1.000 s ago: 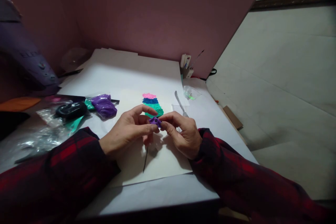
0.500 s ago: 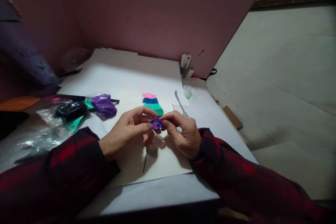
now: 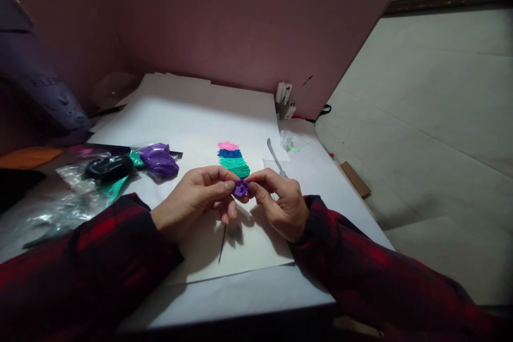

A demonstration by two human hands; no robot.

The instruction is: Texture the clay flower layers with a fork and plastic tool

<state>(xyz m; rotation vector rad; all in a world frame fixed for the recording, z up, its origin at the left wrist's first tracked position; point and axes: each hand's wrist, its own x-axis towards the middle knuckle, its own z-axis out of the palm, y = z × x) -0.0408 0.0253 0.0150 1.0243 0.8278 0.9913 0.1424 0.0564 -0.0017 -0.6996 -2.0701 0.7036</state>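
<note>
Between the fingertips of both hands is a small crumpled lump of purple modelling clay [image 3: 241,188]. My left hand [image 3: 200,195] pinches its left side with thumb and forefinger, the other fingers curled below. From the right, my right hand [image 3: 280,202] pinches the opposite side. Just beyond the fingers, bands of pink, blue and green clay [image 3: 233,165] lie on the white paper [image 3: 200,123]. A thin dark stick [image 3: 222,246] shows below my left hand; its upper end is hidden. Past my right hand lies a curved modelling tool [image 3: 274,155], partly covered by the hand.
Plastic bags of purple clay [image 3: 159,161] and black clay [image 3: 108,168] lie on the left. A purple container [image 3: 44,80] stands at the back left. White holders [image 3: 284,94] are by the wall, near a small clear bag [image 3: 293,141]. The table's right edge borders the floor.
The purple clay has shifted slightly right and been turned or reshaped. My left fingers have moved a little along it; my right hand stays almost where it was.
</note>
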